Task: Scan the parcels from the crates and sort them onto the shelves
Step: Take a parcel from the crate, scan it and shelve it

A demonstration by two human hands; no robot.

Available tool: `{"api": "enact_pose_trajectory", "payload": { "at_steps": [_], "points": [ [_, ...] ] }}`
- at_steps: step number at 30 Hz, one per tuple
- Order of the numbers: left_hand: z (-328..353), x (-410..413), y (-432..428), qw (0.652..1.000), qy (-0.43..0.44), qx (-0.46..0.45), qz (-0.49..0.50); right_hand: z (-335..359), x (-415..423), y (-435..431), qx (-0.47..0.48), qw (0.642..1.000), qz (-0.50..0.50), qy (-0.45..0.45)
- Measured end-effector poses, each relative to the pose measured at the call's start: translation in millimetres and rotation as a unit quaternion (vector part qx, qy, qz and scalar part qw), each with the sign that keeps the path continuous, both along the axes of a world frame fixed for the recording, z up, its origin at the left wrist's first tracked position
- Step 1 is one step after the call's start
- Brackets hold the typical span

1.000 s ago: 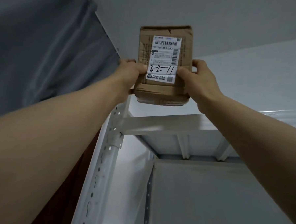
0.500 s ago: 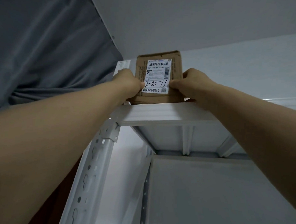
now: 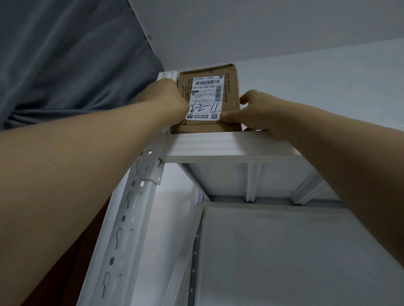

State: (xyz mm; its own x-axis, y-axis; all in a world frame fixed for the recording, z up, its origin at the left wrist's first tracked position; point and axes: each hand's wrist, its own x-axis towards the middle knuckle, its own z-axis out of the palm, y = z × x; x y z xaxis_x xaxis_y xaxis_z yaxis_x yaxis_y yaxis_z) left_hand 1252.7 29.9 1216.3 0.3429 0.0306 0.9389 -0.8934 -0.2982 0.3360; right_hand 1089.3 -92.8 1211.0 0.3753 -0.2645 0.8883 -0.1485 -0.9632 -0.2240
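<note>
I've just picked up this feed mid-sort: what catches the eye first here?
A brown cardboard parcel stands upright on the top shelf of a white metal rack, its white label with a barcode and handwritten marks facing the camera. The left hand grips its left edge and the right hand pinches its lower right corner. A grey curtain hangs at upper left.

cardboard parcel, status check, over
Left hand grips its left edge, right hand pinches its right edge. Cardboard parcel upright on the top shelf, label facing out. Nothing blocking it.
</note>
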Motion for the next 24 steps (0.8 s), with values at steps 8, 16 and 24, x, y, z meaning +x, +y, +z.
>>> {"api": "enact_pose_trajectory", "payload": {
  "at_steps": [8,16,24],
  "points": [
    [-17,-5,12,0.998,0.0,0.057,-0.027,2,-3,11,-0.004,0.994,-0.076,0.073],
    [-38,-41,12,0.991,-0.034,0.044,-0.12,-10,-12,26,-0.079,0.982,-0.169,-0.022],
    [-86,-96,-29,0.958,-0.075,0.04,-0.273,-67,-70,17,-0.143,0.945,-0.223,-0.192]
  ]
}}
